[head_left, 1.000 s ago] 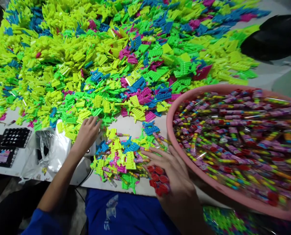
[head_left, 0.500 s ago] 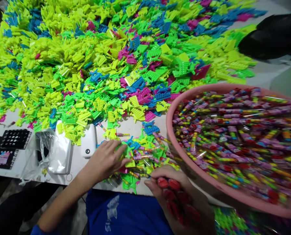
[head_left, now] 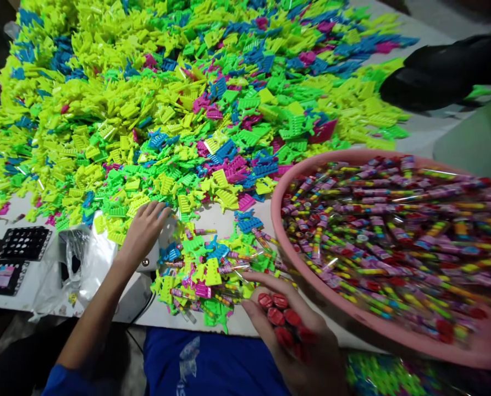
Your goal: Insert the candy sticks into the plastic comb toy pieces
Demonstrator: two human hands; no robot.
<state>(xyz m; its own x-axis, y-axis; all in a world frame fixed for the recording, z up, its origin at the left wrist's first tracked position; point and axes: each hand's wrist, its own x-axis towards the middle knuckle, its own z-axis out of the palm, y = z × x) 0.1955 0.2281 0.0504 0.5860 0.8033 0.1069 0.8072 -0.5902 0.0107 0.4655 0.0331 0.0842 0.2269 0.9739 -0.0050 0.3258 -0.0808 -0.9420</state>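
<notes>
My left hand (head_left: 146, 228) reaches over a white box with its fingers stretched out, at the near edge of a pile of small plastic pieces (head_left: 117, 124) in yellow, green, blue and pink. I see nothing held in it. My right hand (head_left: 325, 352), palm up near the table's front edge, is wrapped round a bundle of red-ended tubes (head_left: 276, 317); their lower parts are hidden. Between the hands lies a smaller heap of plastic pieces (head_left: 212, 272) mixed with several thin, bright-banded tubes (head_left: 233, 268).
A large pink tub (head_left: 279, 220) full of wrapped colourful tubes stands at the right. Clear plastic bags (head_left: 49, 275) and a black patterned case (head_left: 25, 242) lie at the left. A dark object (head_left: 418, 80) rests at the far right. More plastic pieces (head_left: 385, 377) show below the tub.
My left hand has moved left and away from me, from the small heap to the white box and the big pile's edge. My right hand still holds the red-ended tubes. The view has shifted slightly.
</notes>
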